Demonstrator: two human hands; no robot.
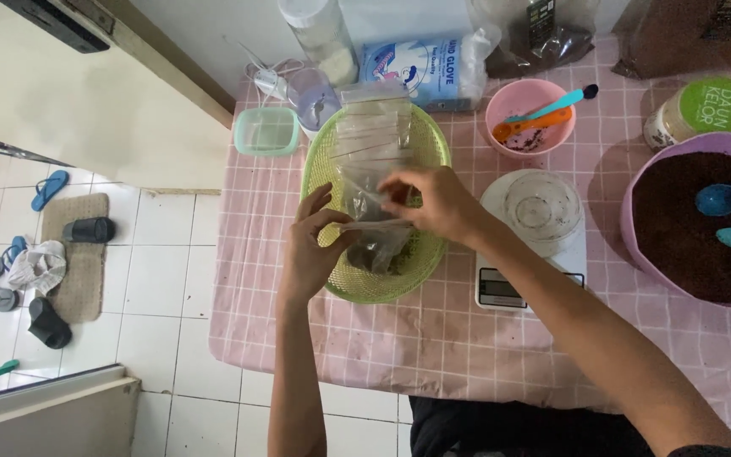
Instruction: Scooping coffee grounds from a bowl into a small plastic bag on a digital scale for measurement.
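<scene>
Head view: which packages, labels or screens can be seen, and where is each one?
Blue and white soft pack: table's back edge.
Green-lidded round jar: right, printed lid.
White scale's grey screen: front, under clear bowl.
Two dark pouches: back right.

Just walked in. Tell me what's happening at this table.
A person stands at a table with a pink checked cloth, both hands over a green oval basket. The left hand and right hand together hold a small clear plastic bag with some dark powder in it. More clear bags lie stacked in the basket. Beside it, a clear cup sits on a white scale, and a large pink bowl holds dark powder with two blue spoons.
</scene>
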